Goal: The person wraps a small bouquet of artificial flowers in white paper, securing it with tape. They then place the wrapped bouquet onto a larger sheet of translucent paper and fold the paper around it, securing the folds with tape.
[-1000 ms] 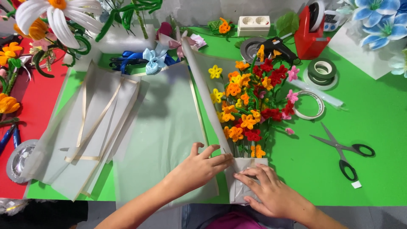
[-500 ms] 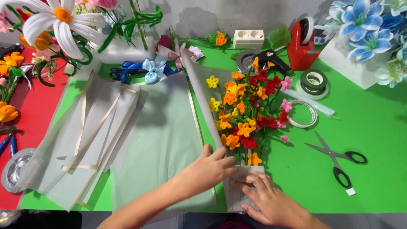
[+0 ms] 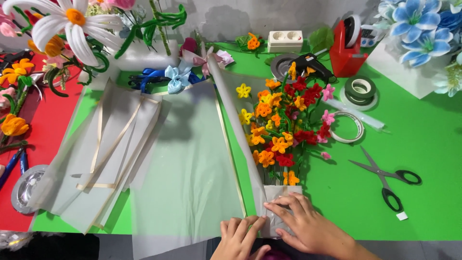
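Both grips press flat, open-fingered: left hand (image 3: 239,237) and right hand (image 3: 301,222) on one wrapped bouquet (image 3: 284,123) beside one scissors (image 3: 386,175).

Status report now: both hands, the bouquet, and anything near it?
Left hand flat on wrapping sheet. Right hand pressing wrapped stems of bouquet. Scissors lie right of it, apart; tape ring close beside the flowers.

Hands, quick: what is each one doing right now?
Left hand: open, flat on the translucent grey wrapping sheet.
Right hand: open, pressing the sheet's fold over the stems of the orange-and-red flower bunch.
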